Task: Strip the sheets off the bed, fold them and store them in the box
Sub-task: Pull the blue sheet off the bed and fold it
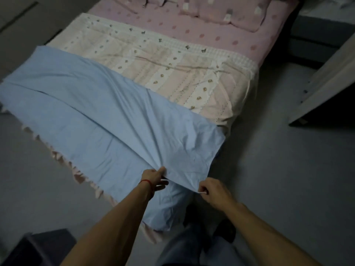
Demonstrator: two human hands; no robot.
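Currently both hands are on the near edge of the light blue sheet (107, 112), which lies diagonally across the near end of the bed (247, 54) and hangs off its near corner. Left hand (154, 178), red string bracelet (145, 181) on the wrist, has thumb on top and fingers under a gathered bunch of fabric. Right hand (213, 190) pinches the edge just right of it; hands are close together but apart. Under the blue sheet: a cream and pink striped blanket (169, 73) with small printed motifs, then a pink dotted sheet (172, 24) farther up, and a matching pink pillow (221, 10) at the far end. A pink ruffled bed skirt (57, 156) shows along the left side below the blue sheet. Dark box-like object (40, 246) at near left on the grey floor (288, 179); can't tell what it is. Pale wooden furniture panel (326, 77) at right, grey unit (317, 35) at far right. No readable writing or labels; frame is dim and soft.
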